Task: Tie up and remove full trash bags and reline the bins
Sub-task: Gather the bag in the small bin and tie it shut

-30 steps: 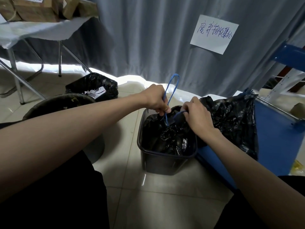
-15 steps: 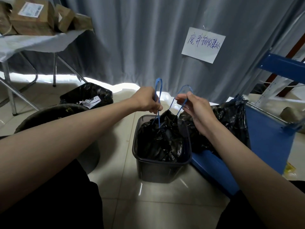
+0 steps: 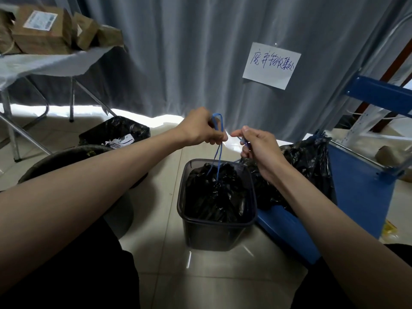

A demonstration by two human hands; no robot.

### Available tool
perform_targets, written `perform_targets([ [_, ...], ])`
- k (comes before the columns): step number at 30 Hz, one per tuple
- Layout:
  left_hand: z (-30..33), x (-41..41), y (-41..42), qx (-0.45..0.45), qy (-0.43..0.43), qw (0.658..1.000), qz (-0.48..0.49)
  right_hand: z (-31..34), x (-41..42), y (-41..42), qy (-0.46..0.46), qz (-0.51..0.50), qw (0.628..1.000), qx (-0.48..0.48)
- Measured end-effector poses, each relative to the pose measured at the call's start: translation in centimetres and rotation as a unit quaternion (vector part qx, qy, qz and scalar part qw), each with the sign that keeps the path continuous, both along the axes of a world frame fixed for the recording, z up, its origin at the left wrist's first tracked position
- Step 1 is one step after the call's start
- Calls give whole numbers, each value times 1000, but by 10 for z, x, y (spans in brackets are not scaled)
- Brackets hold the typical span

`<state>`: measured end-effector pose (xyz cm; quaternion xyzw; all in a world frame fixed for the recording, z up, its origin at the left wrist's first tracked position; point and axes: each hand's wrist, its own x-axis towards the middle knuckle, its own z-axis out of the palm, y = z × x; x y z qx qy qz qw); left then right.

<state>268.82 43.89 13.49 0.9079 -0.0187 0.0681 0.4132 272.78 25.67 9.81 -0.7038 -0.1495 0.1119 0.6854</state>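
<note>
Tiled floor (image 3: 207, 282), grey curtain (image 3: 178, 52); both hands pinch blue drawstring (image 3: 219, 152).

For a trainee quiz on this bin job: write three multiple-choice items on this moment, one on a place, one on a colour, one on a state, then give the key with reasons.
1. Where does the second black bag sit relative to the square bin?
A. to its right, by the blue shelf
B. inside it
C. on the table

2. What colour is the drawstring?
A. red
B. white
C. blue

3. What is the left hand doing?
A. resting flat on the floor
B. gripping a drawstring loop
C. holding a box

Key:
1 A: the bag leans against the blue shelf, right of the bin.
2 C: thin blue cords rise from the bag in the bin.
3 B: its fingers curl round the loop above the bin; the right hand pinches the other cord.
</note>
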Motion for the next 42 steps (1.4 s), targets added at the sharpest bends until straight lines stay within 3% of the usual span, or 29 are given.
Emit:
perform_targets([
  [5,6,1,-9,-41,-20,999,-6,-12,-1,-2,-12,79,981,-174],
  [7,7,2,-13,-62,-24,998,-13,-14,-6,2,-36,107,975,-190],
  [10,6,1,-17,-78,-18,996,-41,-9,-10,4,-74,96,977,-177],
  [14,0,5,-13,-74,-13,996,-51,-9,-7,1,-59,74,981,-170],
  [19,-6,8,-6,2,36,996,-83,-10,-6,3,-31,72,982,-171],
  [26,-6,5,-2,76,29,994,-74,-11,-8,2,-20,95,981,-167],
  [30,1,5,7,84,31,995,-43,-14,-2,-3,-31,32,989,-138],
  [37,21,2,34,97,60,993,2,-20,1,-8,64,65,994,-56],
  [39,22,1,39,123,92,988,-3,-21,3,-8,68,59,995,-38],
  [42,18,-1,44,197,222,954,-50,-23,3,-6,57,36,997,-31],
])
